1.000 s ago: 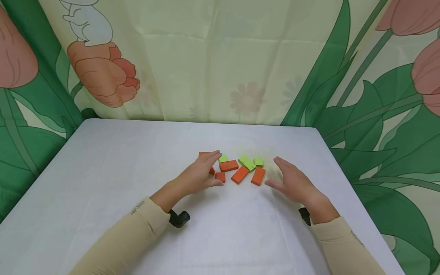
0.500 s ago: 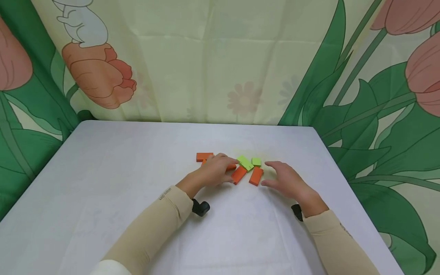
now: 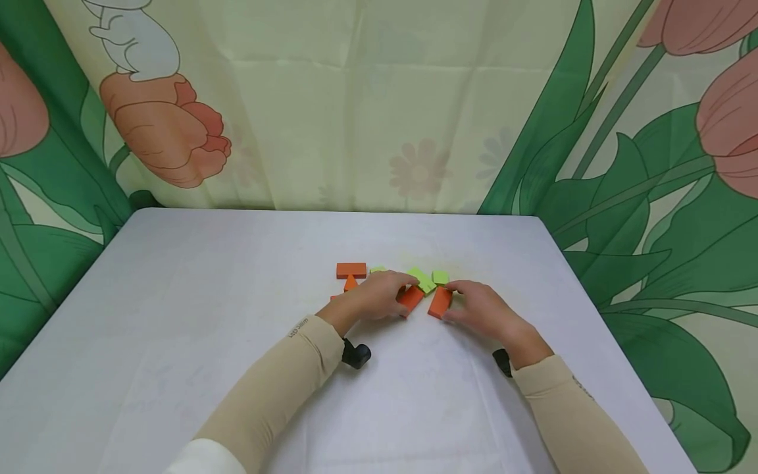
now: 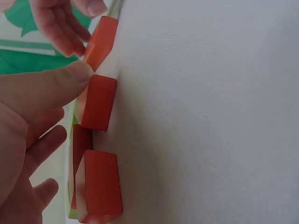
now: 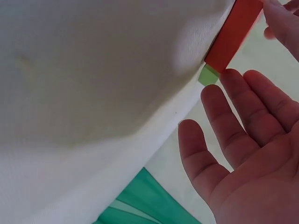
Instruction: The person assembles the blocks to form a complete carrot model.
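Several flat orange and green blocks lie grouped on the white table (image 3: 237, 368). My left hand (image 3: 379, 296) rests over the group's left part. Its thumb (image 4: 70, 79) touches the end of an orange block (image 3: 410, 299) (image 4: 98, 102), and its fingers lie loosely above the blocks. A second orange block (image 4: 100, 186) lies beside it. My right hand (image 3: 476, 306) touches another orange block (image 3: 439, 301) (image 5: 233, 32) with fairly straight fingers (image 5: 243, 107). Green blocks (image 3: 422, 278) (image 5: 209, 74) lie just behind.
An orange block (image 3: 351, 270), a small orange piece (image 3: 350, 284) and a green block (image 3: 377, 269) lie left of my left hand. A flower-printed curtain (image 3: 379, 99) hangs behind and beside the table. The table's right edge (image 3: 583, 289) runs near my right arm.
Both hands moved inward onto the blocks. The left went right, uncovering the far-left orange block. The right went left and now touches its orange block.
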A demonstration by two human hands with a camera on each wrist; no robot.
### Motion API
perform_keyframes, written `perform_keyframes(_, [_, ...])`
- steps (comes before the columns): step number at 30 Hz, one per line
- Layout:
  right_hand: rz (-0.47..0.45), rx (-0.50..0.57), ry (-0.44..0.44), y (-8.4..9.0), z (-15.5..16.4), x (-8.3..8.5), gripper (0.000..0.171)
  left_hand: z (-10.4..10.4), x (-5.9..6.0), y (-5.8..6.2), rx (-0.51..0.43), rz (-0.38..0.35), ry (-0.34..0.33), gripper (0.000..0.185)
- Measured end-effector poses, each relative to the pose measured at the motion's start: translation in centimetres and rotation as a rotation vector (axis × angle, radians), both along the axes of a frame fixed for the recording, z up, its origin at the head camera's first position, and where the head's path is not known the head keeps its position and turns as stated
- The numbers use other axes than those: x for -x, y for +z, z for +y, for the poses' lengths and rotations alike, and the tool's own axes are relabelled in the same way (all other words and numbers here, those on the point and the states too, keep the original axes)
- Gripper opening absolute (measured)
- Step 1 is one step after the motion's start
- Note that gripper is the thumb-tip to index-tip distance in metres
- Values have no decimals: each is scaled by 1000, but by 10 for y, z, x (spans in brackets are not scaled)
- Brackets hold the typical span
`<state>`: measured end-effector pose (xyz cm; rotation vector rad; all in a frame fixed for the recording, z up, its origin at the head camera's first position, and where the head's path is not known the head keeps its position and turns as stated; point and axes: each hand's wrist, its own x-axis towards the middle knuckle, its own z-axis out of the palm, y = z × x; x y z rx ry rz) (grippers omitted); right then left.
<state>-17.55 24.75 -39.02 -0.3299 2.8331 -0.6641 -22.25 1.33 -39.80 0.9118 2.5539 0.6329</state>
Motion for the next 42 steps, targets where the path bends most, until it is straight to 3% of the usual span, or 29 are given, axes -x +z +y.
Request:
perform_keyframes(12, [6,5,9,0,-3,-1,58,2,-1,-1,58,74,-46,57])
perform_keyframes(18, [-27,3,15,1,-4,-4,57,2,-12,0,83,150,-31,61])
perform_keyframes(25, [-88,21,4,3,-1,-14,61,-7,-20,-2,90,112,-5,56])
perform_keyframes(32, [-65,20,-2,3,1,-20,57,-8,-34,-5,47,118,-14,55])
perform_keyframes(38, [-33,33,11,-1,3,-22,58,-3,-49,-3,6,30,48,59])
perform_keyframes(42, [-28,38,32,-1,3,-22,58,-2,-53,-2,-13,16,70,59])
